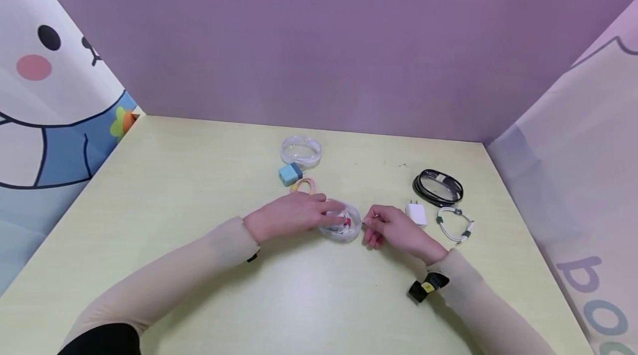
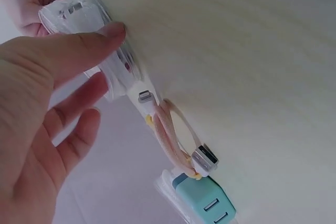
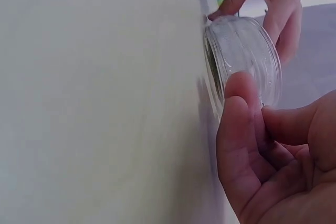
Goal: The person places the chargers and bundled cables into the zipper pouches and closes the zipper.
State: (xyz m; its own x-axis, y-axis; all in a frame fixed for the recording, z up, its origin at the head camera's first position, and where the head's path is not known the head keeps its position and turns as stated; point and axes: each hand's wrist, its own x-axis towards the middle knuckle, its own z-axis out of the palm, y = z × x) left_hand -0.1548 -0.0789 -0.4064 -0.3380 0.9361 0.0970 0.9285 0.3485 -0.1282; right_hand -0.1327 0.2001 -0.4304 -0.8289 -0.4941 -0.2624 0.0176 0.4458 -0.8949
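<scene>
A clear round plastic case (image 1: pixel 340 236) with white cable and a small red piece showing through it sits between my hands. My left hand (image 1: pixel 301 214) holds it from the left, its fingers reaching over the top in the head view. In the left wrist view, the left thumb (image 2: pixel 89 48) lies along the case. From the right, my right hand (image 1: pixel 394 229) pinches at the rim of the case with thumb and forefinger, as the right wrist view shows. The exact bit between those fingertips is hidden.
Behind the left hand are a peach cable (image 1: pixel 305 182), a blue two-port charger (image 1: pixel 289 174) and another clear round container (image 1: pixel 301 159). To the right lie a white charger (image 1: pixel 416 214), a coiled black cable (image 1: pixel 423 193) and a looped white cable (image 1: pixel 441 224). A purple panel (image 1: pixel 319 45) rises behind the table.
</scene>
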